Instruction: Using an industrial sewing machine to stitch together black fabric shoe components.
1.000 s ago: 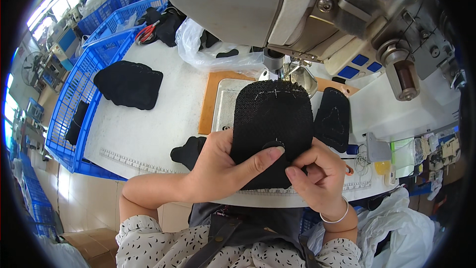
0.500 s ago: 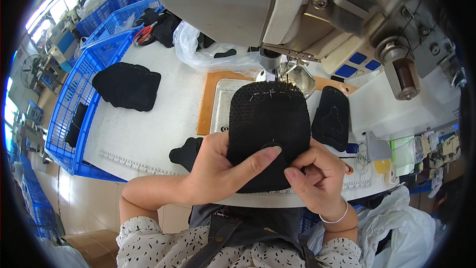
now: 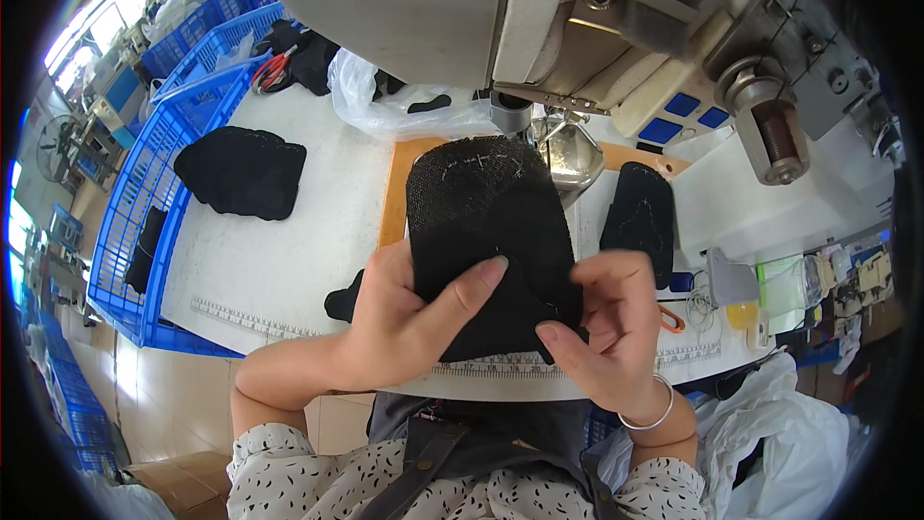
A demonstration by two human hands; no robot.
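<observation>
A black, round-cornered fabric piece (image 3: pixel 481 202) with white chalk marks and a mesh-like upper end is held up in front of the sewing machine (image 3: pixel 539 125). A smoother black layer covers its lower part. My left hand (image 3: pixel 404 318) grips its left side, thumb pressed flat on the front and fingers hidden behind. At the lower right edge my right hand (image 3: pixel 611 327) has its thumb against the corner, the other fingers curled beside the edge. Right of the machine bed lies another marked black piece (image 3: pixel 640 221); part of a further black piece (image 3: pixel 344 300) shows beside my left hand.
A stack of black pieces (image 3: pixel 245 171) lies on the white table (image 3: pixel 250 270) at left, beside a blue basket (image 3: pixel 144 308). Red-handled scissors (image 3: pixel 274 69) and a clear plastic bag (image 3: pixel 366 101) are at the back. A measuring tape strip (image 3: pixel 241 318) runs along the front edge.
The fabric piece has shifted left and tilted, its lower right corner turned outward. My right hand's fingers have lifted and loosened somewhat at its edge; the left hand moved slightly left.
</observation>
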